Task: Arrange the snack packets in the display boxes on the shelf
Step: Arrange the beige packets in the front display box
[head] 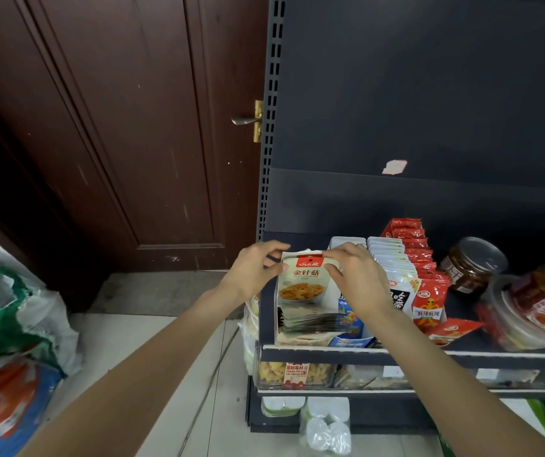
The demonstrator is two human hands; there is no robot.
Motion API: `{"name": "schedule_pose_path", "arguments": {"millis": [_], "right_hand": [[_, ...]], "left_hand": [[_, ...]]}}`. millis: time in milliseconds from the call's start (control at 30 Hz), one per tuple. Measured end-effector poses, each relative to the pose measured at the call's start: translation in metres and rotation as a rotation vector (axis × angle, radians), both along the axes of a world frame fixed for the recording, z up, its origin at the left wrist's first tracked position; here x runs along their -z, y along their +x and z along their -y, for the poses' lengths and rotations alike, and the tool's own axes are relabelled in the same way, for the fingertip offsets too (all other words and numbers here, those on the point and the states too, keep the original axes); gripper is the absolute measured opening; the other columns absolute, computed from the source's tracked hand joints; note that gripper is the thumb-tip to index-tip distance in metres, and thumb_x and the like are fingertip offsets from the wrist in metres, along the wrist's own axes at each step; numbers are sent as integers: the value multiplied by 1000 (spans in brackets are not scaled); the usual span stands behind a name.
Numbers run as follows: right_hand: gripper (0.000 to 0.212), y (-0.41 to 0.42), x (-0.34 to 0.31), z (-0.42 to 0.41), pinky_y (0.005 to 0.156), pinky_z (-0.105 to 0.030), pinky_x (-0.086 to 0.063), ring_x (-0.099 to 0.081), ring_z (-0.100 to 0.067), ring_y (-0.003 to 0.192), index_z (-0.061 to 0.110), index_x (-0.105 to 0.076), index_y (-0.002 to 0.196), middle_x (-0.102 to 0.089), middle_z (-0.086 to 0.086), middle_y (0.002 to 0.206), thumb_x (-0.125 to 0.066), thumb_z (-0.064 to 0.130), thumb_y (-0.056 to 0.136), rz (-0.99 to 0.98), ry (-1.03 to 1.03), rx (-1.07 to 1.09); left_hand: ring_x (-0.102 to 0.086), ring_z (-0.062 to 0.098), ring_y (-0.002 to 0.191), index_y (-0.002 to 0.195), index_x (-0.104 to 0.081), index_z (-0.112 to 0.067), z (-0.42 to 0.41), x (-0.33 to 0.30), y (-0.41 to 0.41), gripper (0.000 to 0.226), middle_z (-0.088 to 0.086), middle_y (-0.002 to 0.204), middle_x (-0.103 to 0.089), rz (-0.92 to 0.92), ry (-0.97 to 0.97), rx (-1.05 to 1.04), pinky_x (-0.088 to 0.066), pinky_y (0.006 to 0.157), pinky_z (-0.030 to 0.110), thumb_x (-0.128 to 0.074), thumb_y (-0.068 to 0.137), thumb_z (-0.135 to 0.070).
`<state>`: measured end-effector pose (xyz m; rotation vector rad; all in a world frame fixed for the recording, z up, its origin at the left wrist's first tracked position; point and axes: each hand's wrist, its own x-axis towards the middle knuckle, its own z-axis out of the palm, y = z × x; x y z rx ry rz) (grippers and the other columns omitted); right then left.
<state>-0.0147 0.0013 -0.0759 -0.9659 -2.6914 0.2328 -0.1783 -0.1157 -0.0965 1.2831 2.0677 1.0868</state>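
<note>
Snack packet (302, 280) with a red top stands upright at the left end of the shelf (429, 354), above a stack of flat packets (310, 321). Left hand (256, 270) pinches its left edge and right hand (358, 275) pinches its top right corner. Rows of other packets (406, 275) stand just to its right.

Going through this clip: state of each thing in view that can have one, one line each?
Left hand: pinches the snack packet's left top edge.
Right hand: grips the packet's right top edge.
Snack packet: upright, front of its row.
Door: closed.
Jar: lid on, tilted.
Red packets: standing in a row.
</note>
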Motion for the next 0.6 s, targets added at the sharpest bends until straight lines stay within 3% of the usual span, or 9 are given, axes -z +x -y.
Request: {"name": "schedule_pose_path", "arguments": {"millis": [167,300,433,600], "right_hand": [[26,21,-1,10,90,-28,-45,-58,-16,105,21,-65,117,-64,1,117,-53,26,94,-33,-270,-93],[33,31,-3,25,95,-24,-39,-54,-17,115,20,-59,125,-58,0,129,-52,29,95,14,-360,-106],[37,37,-7,41,93,-19,-35,-52,-14,120,19,-57,128,-57,2,132,-52,34,94,117,-532,-133],[32,42,-6,47,95,-25,-41,-54,-14,115,20,-63,121,-61,2,126,-56,30,92,173,-485,-179]], "left_hand": [[-59,12,102,136,-48,-22,14,0,3,47,3,127,-55,21,-51,-2,-42,80,15,-61,91,-22],[-55,16,116,146,-33,-20,22,-3,12,57,1,139,-49,57,-121,69,-41,88,18,-56,94,-17],[-52,18,122,149,-23,-25,25,-3,20,60,-3,142,-47,113,-152,86,-41,101,31,-51,97,-15],[-52,17,122,147,-24,-34,32,-1,26,58,-4,144,-45,193,-147,76,-35,106,34,-51,96,-23]]}}
